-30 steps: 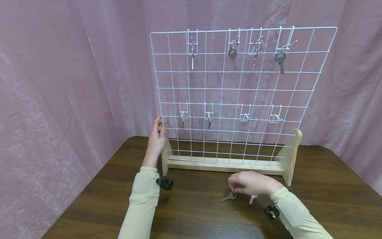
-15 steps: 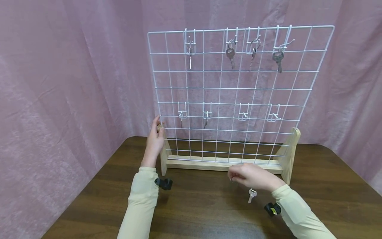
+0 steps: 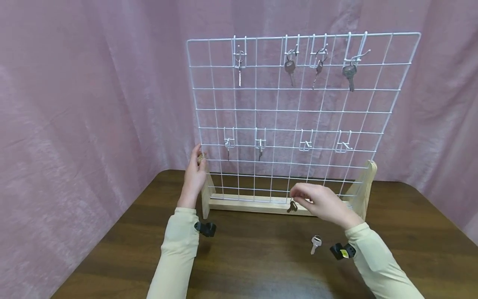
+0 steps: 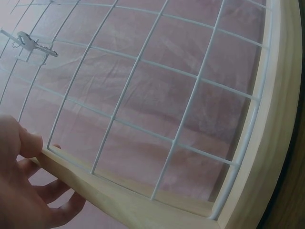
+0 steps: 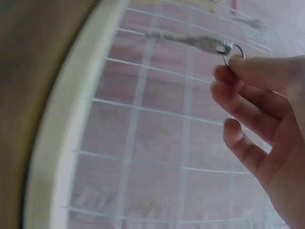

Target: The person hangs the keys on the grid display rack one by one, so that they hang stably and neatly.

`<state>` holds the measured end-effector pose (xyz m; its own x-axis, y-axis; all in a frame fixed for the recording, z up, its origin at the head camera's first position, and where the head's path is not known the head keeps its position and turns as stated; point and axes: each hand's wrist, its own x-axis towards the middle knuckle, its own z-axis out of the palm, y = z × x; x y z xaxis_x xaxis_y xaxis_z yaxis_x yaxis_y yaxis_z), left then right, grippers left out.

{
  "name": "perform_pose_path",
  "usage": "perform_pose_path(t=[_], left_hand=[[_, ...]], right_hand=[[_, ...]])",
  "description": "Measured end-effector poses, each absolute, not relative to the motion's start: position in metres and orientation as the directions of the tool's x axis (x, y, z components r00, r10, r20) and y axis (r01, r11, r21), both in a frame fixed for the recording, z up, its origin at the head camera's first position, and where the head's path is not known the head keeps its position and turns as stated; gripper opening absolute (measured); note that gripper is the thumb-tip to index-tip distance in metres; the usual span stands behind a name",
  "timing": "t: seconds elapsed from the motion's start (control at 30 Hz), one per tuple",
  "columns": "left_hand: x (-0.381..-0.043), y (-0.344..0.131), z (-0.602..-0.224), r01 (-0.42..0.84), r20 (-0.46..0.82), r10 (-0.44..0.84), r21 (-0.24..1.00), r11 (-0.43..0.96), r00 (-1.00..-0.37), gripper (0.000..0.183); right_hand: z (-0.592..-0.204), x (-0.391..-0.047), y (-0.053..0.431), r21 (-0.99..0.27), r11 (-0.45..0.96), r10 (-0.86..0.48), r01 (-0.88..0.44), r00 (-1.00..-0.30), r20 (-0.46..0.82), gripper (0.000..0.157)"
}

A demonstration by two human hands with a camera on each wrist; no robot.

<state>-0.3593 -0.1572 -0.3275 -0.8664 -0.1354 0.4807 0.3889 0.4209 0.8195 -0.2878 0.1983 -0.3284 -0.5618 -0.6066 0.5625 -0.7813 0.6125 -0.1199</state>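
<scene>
At the left end of a wooden stand, my left hand (image 3: 194,178) grips the wooden upright (image 4: 109,200), thumb on one side and fingers on the other. My right hand (image 3: 322,202) pinches a metal ring between thumb and fingertips. From that ring hangs a key (image 3: 292,206), also seen side-on as a blurred silver key (image 5: 205,44) in the right wrist view. It is in front of the lower part of the white wire grid (image 3: 276,110), apart from the hooks. Another key (image 3: 315,244) lies on the table below the right hand.
Several keys hang on the upper hooks, among them a key (image 3: 349,72) at the right. Two lower left hooks carry keys, one of them a key (image 3: 260,150). Farther right stick out a white hook (image 3: 306,145) and another hook (image 3: 342,146). Brown table (image 3: 254,257) below; pink curtain (image 3: 112,104) behind.
My right hand has lifted its key off the table and up to the grid's lower bars, uncovering the other key on the table. The left hand stays on the upright.
</scene>
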Motion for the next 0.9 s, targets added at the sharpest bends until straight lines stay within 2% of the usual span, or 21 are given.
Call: perform_pose_path(t=[0.17,0.27,0.4,0.5,0.73,0.9], left_hand=[[-0.359,-0.158,-0.330,0.371,0.465,-0.129,0.820,0.436,-0.876,0.052],[-0.359,-0.160,-0.329,0.370,0.469,-0.136,0.816,0.444,-0.873,0.052],[-0.359,-0.160,-0.327,0.373,0.474,-0.136,0.813,0.446,-0.870,0.051],[-0.359,-0.157,-0.327,0.378,0.480,-0.139,0.812,0.445,-0.866,0.051],[-0.361,-0.152,-0.328,0.384,0.477,-0.135,0.819,0.427,-0.868,0.051],[-0.361,-0.157,-0.327,0.382,0.481,-0.139,0.815,0.436,-0.866,0.051]], right_hand=[[-0.308,-0.292,0.199,-0.156,0.589,-0.488,-0.793,-0.503,0.713,0.020],[-0.295,-0.294,0.196,-0.195,0.594,-0.408,-0.780,-0.502,0.763,0.017],[-0.282,-0.294,0.193,-0.272,0.611,-0.273,-0.743,-0.521,0.809,0.011],[-0.277,-0.294,0.192,-0.323,0.607,-0.162,-0.726,-0.510,0.845,0.008],[-0.273,-0.294,0.188,-0.417,0.566,0.120,-0.711,-0.429,0.895,0.010],[-0.274,-0.299,0.180,-0.434,0.569,0.206,-0.698,-0.390,0.898,0.012]])
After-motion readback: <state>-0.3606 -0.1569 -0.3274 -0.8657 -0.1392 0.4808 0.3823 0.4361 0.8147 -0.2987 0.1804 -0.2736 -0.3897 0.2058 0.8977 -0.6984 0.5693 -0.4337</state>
